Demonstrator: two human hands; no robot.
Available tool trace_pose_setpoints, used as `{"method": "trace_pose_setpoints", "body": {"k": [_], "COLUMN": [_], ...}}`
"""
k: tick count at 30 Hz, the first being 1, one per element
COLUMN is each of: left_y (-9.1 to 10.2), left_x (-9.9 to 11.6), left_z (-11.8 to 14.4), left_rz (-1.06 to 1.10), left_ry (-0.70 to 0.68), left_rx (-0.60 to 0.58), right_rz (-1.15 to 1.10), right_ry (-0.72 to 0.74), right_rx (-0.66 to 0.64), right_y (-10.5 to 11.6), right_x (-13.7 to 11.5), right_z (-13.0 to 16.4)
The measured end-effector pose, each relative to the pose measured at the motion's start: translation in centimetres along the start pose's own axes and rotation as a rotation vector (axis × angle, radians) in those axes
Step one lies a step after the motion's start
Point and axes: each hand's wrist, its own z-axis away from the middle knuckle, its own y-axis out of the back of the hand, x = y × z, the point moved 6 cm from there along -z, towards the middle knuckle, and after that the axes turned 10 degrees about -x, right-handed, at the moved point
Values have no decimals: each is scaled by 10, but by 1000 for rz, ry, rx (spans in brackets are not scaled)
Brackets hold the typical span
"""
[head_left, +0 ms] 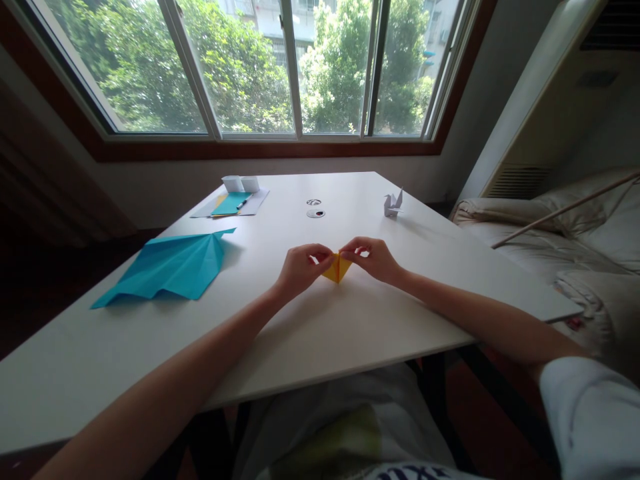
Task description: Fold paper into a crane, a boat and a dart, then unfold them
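A small folded yellow paper rests point-down on the white table, near its middle. My left hand pinches the paper's left upper corner with fingers curled. My right hand pinches the right upper corner. Both hands meet over the paper, and only its lower triangular part shows between them.
A large folded blue paper sheet lies at the table's left. A white paper crane stands at the far right. Papers with a teal sheet, two small white boxes and a round cable hole sit at the back. A sofa stands right.
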Motion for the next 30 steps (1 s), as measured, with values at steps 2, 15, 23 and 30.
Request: {"method": "trace_pose_setpoints", "body": {"k": [2, 15, 23, 30], "left_y": [0, 4, 7, 16], "left_x": [1, -11, -19, -19], "left_z": [0, -5, -7, -10], "left_rz": [-12, 6, -40, -114], "left_ry": [3, 43, 59, 94], "left_rx": [-3, -144, -256, -300], "right_rz": [8, 46, 187, 312], "right_ry": [2, 57, 133, 158], "right_rx": [8, -55, -115, -167], "right_y": [1, 4, 8, 11], "right_x": [1, 3, 2, 7], "right_z": [0, -2, 0, 2]}}
